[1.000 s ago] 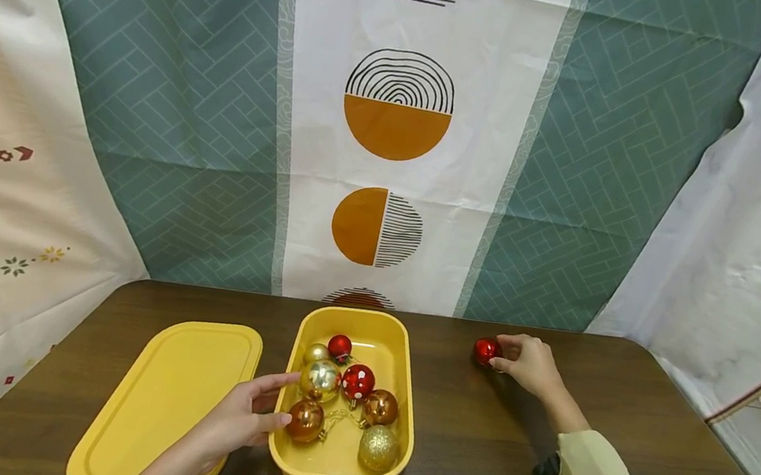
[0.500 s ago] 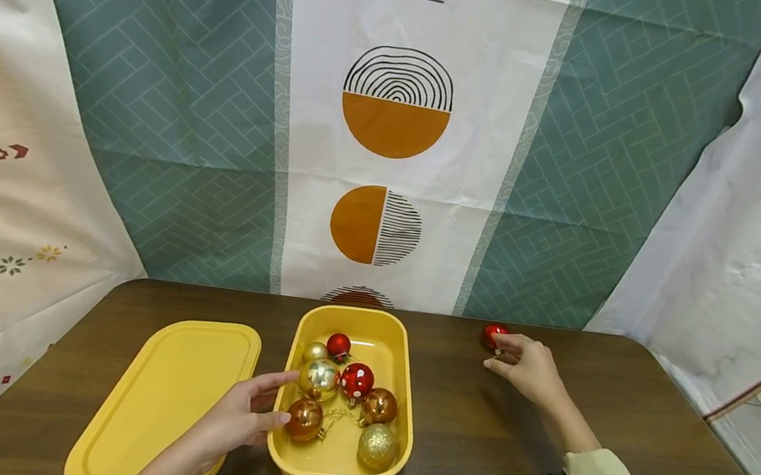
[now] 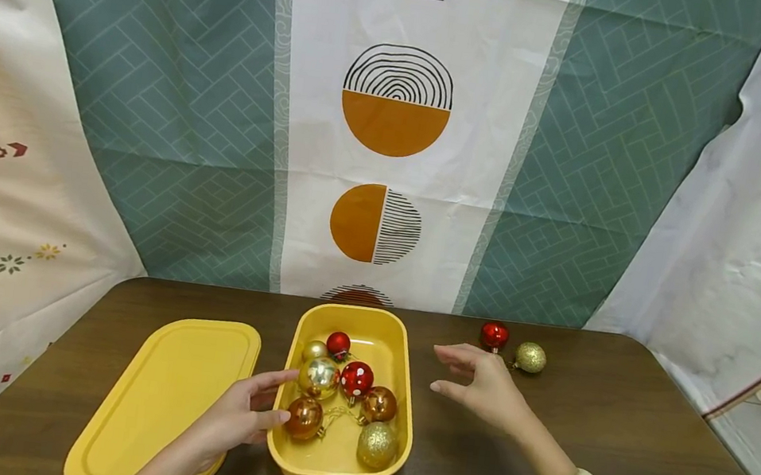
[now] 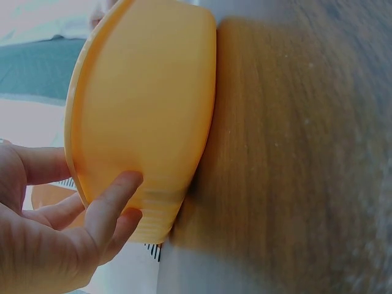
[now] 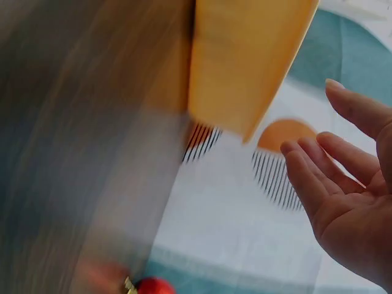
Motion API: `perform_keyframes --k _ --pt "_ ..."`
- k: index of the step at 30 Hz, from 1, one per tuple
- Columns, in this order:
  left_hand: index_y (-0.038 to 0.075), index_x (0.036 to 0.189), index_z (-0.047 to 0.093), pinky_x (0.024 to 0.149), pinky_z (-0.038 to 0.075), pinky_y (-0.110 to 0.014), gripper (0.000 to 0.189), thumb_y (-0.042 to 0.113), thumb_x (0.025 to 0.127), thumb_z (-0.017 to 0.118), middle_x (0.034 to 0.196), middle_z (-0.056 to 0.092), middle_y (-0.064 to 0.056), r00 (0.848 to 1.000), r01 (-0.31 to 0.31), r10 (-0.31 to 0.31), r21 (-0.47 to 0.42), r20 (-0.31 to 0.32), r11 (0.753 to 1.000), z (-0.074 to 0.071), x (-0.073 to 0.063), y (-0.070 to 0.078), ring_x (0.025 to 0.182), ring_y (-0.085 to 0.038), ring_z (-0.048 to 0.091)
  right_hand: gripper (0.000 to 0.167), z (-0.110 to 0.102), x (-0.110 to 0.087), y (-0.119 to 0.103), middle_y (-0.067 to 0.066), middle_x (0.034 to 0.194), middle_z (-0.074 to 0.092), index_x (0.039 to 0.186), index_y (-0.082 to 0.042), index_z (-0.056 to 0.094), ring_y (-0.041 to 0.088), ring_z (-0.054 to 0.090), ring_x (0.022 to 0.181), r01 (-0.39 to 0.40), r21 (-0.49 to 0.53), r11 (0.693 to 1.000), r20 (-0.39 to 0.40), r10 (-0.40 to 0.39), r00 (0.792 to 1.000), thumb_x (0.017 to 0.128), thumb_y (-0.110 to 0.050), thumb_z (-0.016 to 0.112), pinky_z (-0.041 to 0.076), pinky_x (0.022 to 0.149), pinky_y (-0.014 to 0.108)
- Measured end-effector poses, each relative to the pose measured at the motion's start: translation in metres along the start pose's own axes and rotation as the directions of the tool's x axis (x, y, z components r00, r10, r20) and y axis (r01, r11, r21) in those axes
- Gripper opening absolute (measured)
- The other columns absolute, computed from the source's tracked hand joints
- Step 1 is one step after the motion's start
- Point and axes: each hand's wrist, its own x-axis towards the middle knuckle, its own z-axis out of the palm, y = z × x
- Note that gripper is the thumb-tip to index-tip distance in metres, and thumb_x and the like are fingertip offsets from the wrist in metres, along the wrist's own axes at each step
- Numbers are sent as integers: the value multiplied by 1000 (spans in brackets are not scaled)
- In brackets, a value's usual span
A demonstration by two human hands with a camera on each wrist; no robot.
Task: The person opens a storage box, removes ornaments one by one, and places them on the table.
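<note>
My left hand (image 3: 238, 410) grips the left wall of a yellow plastic box (image 3: 406, 369), with its fingers spread on both sides of the rim. In the left wrist view, fingertips (image 4: 130, 179) press the outer wall. Several Christmas baubles lie inside, among them a white-dotted red bauble (image 3: 357, 380), a shiny gold bauble (image 3: 319, 377), a copper bauble (image 3: 304, 418) and a glittery gold bauble (image 3: 378, 446). My right hand (image 3: 486, 388) hovers to the right of the box, fingers apart and holding nothing. Behind it, a red bauble (image 3: 493, 335) and a small gold bauble (image 3: 530, 357) rest on the table.
A yellow lid (image 3: 168, 394) lies flat on the brown wooden table (image 3: 626, 454), left of the box and partly under my left forearm. A patterned cloth (image 3: 391, 159) hangs along the table's back edge, with more cloth at both sides.
My right hand has set the red bauble down at the back right, let go and moved left toward the box. The small gold bauble has come into sight. My left hand stays put.
</note>
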Motion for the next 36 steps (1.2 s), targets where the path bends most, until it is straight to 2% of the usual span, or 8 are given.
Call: perform_keyframes --k 6,12,18,22,28,32,36 --pt "-2 135 38 70 54 -45 56 2 84 61 131 38 -34 1000 -8 8 -10 7 1000 0 -1 0 112 -38 50 44 17 -2 -26 13 105 64 112 4 61 26 61 98 73 45 996 132 -79 988 73 -11 75 51 82 27" --pt "-2 135 38 70 54 -45 56 2 83 62 131 37 -34 1000 -9 9 -10 6 1000 -1 -1 -1 112 -39 49 38 30 -3 -43 12 102 65 106 3 64 21 63 91 126 58 990 244 -137 960 73 -10 76 51 77 23" --pt "-2 135 38 70 54 -45 57 2 83 62 132 37 -34 1000 -10 10 -10 2 1000 -1 -1 -1 114 -41 48 35 40 -2 -56 5 93 67 102 0 68 11 59 80 202 -58 978 316 -174 933 69 -8 76 50 69 24" --pt "-2 135 37 70 54 -45 57 2 84 61 132 36 -34 1000 -10 10 -15 9 1000 -2 -2 -1 113 -40 48 35 45 1 -63 1 90 67 99 -2 69 6 58 81 219 -147 965 362 -153 920 66 -11 76 47 74 22" --pt "-2 135 37 70 53 -45 57 2 84 61 131 38 -34 1000 -7 7 -14 13 1000 -2 -1 -1 111 -38 50 28 51 7 -71 -3 79 65 88 -6 70 3 50 68 255 -246 935 427 -131 895 62 -13 78 42 63 16" --pt "-3 135 37 71 53 -44 56 2 84 61 131 38 -33 1000 -7 7 -22 14 1000 -1 -2 0 111 -37 50 26 55 9 -75 -7 72 61 82 -7 69 2 46 63 264 -319 910 449 -100 888 58 -12 78 41 58 16" --pt "-3 135 37 71 53 -44 56 2 84 61 131 37 -34 1000 -10 11 -27 22 1000 -2 -2 0 112 -39 49 27 59 9 -78 -7 74 64 82 -8 71 2 53 68 261 -380 887 453 -67 889 56 -11 79 45 61 17"
